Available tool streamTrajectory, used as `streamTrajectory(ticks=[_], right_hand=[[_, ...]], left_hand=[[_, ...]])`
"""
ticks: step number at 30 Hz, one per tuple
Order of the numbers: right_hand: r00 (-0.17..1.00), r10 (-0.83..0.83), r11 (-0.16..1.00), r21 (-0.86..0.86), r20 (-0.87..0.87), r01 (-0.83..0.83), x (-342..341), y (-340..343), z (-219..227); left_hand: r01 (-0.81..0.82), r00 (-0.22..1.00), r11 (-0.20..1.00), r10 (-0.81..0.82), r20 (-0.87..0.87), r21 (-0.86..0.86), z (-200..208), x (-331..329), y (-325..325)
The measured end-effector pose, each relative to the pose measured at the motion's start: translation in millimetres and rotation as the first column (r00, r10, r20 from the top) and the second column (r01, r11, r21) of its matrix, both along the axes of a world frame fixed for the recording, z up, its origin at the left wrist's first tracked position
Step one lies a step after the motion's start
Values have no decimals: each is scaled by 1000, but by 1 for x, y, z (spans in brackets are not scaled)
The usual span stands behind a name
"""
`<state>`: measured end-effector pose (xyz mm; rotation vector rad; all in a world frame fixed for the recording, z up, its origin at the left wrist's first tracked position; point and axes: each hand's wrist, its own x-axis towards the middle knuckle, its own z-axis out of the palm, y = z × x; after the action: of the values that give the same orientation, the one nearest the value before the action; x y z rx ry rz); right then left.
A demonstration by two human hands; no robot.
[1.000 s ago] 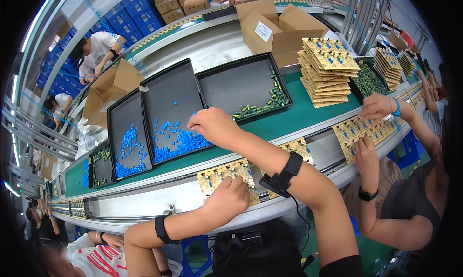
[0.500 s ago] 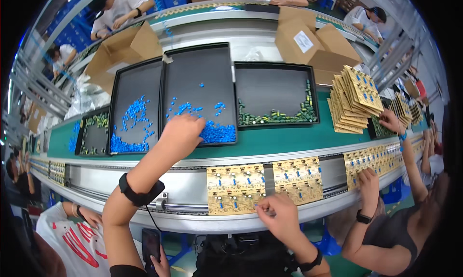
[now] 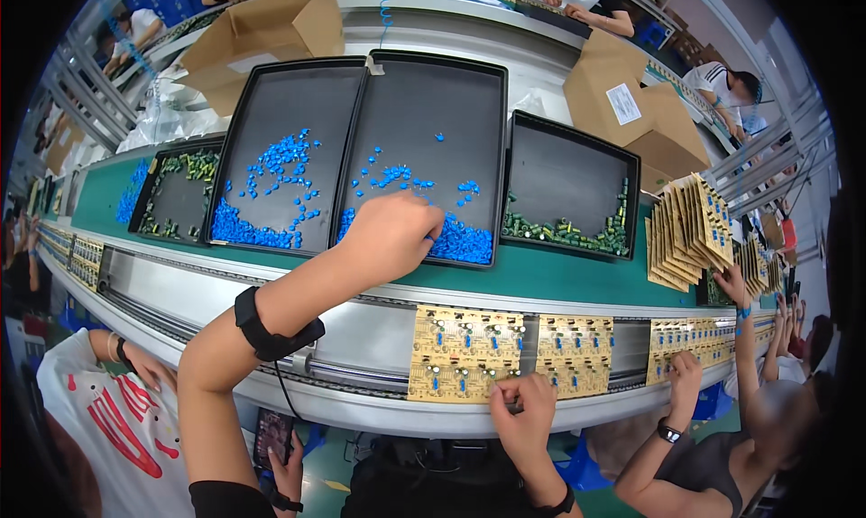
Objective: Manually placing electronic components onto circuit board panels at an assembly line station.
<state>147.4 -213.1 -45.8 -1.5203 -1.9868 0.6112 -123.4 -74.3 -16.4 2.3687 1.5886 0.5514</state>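
My left hand (image 3: 394, 233) hovers over the front of a black tray (image 3: 433, 103) of loose blue disc-shaped components (image 3: 462, 244). Its fingers are curled together and point down at the pile; whatever lies between the fingertips is hidden. My right hand (image 3: 526, 412) is at the near right corner of a tan circuit board (image 3: 465, 351) on the conveyor rail. Thumb and forefinger are pinched there, and anything between them is too small to name. Upright blue parts stand in rows on this board and on a second board (image 3: 575, 356) just to its right.
Another tray of blue components (image 3: 262, 236) and two trays of green cylindrical parts (image 3: 568, 234) (image 3: 180, 189) flank the middle tray. Stacked boards (image 3: 690, 234) and an open carton (image 3: 631, 112) stand right. A co-worker's hand (image 3: 686, 374) works over boards at right; another person holds a phone (image 3: 273, 437) at lower left.
The whole view has shifted and tilted, so trays and boards appear further right. My left hand stays over the blue pile. My right hand's fingers look more curled at the board's corner.
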Motion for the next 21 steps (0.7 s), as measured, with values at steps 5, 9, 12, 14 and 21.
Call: streamTrajectory(ticks=[5,9,12,14,21], right_hand=[[999,4,1000,6,42,-4,-4,0,1],[989,42,998,37,140,-48,-9,3,4],[989,34,999,19,147,-37,-11,3,3],[984,35,999,26,173,-40,-11,4,5],[959,202,979,-24,197,-201,-8,22,23]], left_hand=[[-38,998,990,32,48,135,-1,1,-1],[-57,995,993,49,83,104,0,1,0],[-47,992,990,32,118,130,0,-1,-1],[-61,992,985,42,118,159,-2,-2,0],[-22,997,924,48,-60,383,-2,-14,8]])
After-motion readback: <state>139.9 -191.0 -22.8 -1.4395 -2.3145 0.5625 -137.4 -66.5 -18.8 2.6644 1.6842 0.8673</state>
